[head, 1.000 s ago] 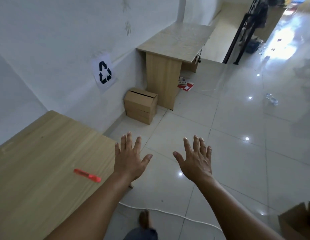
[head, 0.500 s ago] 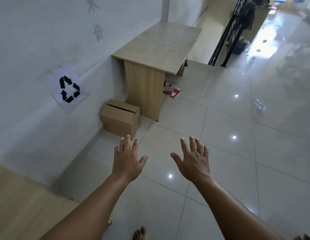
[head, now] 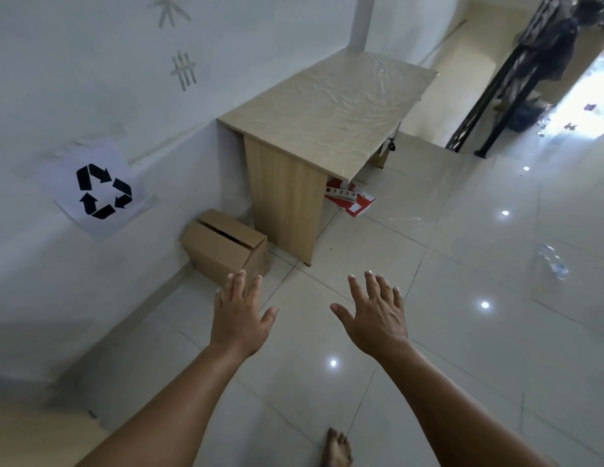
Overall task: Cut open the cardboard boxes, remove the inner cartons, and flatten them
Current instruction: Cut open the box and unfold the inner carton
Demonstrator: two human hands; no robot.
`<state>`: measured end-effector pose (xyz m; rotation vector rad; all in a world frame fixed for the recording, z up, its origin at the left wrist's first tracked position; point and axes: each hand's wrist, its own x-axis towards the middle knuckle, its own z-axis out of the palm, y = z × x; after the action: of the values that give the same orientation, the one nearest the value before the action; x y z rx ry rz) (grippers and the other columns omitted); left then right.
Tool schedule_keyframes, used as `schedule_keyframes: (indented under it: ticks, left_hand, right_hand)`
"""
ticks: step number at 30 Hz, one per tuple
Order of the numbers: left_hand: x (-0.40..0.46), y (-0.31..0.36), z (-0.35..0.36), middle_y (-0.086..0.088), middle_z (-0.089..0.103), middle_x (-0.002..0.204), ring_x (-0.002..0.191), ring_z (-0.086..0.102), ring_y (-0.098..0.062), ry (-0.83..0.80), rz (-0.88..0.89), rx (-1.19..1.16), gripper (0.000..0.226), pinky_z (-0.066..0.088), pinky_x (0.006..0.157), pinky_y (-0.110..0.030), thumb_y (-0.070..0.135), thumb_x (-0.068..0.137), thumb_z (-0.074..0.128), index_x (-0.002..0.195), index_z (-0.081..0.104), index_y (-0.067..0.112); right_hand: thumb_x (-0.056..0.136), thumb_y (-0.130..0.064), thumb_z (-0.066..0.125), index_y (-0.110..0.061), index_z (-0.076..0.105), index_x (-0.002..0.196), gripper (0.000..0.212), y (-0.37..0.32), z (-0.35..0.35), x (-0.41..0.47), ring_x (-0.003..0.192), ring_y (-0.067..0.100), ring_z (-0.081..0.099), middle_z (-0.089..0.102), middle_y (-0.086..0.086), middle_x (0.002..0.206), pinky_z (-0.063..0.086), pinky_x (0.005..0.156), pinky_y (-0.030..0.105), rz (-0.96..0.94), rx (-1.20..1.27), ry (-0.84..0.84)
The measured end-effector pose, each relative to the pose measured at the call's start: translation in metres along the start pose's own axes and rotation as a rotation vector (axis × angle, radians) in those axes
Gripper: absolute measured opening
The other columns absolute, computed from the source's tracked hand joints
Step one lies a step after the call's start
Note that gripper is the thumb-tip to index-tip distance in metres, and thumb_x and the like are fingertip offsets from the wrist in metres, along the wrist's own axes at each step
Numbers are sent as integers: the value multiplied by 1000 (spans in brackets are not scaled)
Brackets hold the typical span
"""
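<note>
Nearest the camera, a bare foot [head: 337,448] stands on the glossy pale tiled floor [head: 462,332]. Above it both arms reach forward: the left hand [head: 241,315] and the right hand [head: 378,315] hover palm-down, fingers spread, holding nothing. Just beyond the left fingertips, a closed brown cardboard box [head: 223,249] sits on the floor against the white wall [head: 91,79], beside the leg panel of a light wooden table [head: 327,112]. Red-and-white flattened packaging [head: 352,202] lies under that table. On the wall hangs a white paper sheet with a black recycling symbol [head: 103,192].
</note>
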<state>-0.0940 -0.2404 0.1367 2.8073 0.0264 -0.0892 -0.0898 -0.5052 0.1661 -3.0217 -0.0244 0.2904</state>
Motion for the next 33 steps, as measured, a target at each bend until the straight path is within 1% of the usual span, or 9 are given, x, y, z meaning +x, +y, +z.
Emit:
schedule_keyframes:
  ticks: [6,11,17,20,25,28,30,33]
  left_hand:
    - [47,46,19,-14,11,165,153,3,-31,10,-171,-71,75,16,122,-50,58,97,44,157,23,19]
    - [88,49,26,-13,11,165,153,5,-31,22,-287,-55,73,18,122,-48,59,98,41,157,23,21]
    - [155,34,35,-11,11,166,153,3,-30,60,-397,-111,71,17,122,-46,59,99,40,156,22,22]
    - [183,28,35,-11,14,165,153,9,-29,64,-473,-150,70,18,122,-44,59,99,38,156,23,21]
    - [229,10,36,-12,15,165,152,12,-29,96,-610,-296,69,17,122,-43,55,99,44,155,26,20]
    - [247,-4,41,-13,19,164,150,18,-30,127,-741,-379,72,23,120,-45,56,98,47,156,26,19]
    - [260,-18,49,-14,24,162,147,25,-32,145,-825,-426,73,28,117,-46,54,97,50,156,26,18]
    - [277,-40,75,-14,26,161,146,27,-33,140,-910,-479,72,32,116,-48,54,97,51,156,26,20]
  right_hand:
    - [92,-76,17,-31,5,159,82,35,-14,89,154,29,-4,-1,8,168,3,124,53,-134,-21,-66]
    - [93,-76,18,-30,7,159,81,31,-15,158,154,29,-2,2,8,168,4,124,53,-244,-26,-92]
    - [93,-76,18,-30,9,159,81,6,-14,242,154,28,3,6,7,167,11,124,51,-373,-63,-124]
    - [94,-75,19,-29,10,159,79,-13,-17,279,154,28,8,9,5,167,16,123,49,-444,-71,-161]
    - [96,-72,19,-29,11,159,77,-50,-19,346,153,25,12,12,4,167,17,122,45,-549,-81,-187]
    - [95,-71,18,-28,12,158,77,-67,-7,377,152,24,14,15,4,166,18,122,44,-597,-80,-246]
    - [95,-70,21,-28,15,158,76,-80,7,399,150,24,19,18,3,165,21,120,43,-630,-64,-300]
    - [98,-67,25,-28,17,157,71,-93,38,436,149,23,21,18,3,165,22,119,41,-659,-56,-388]
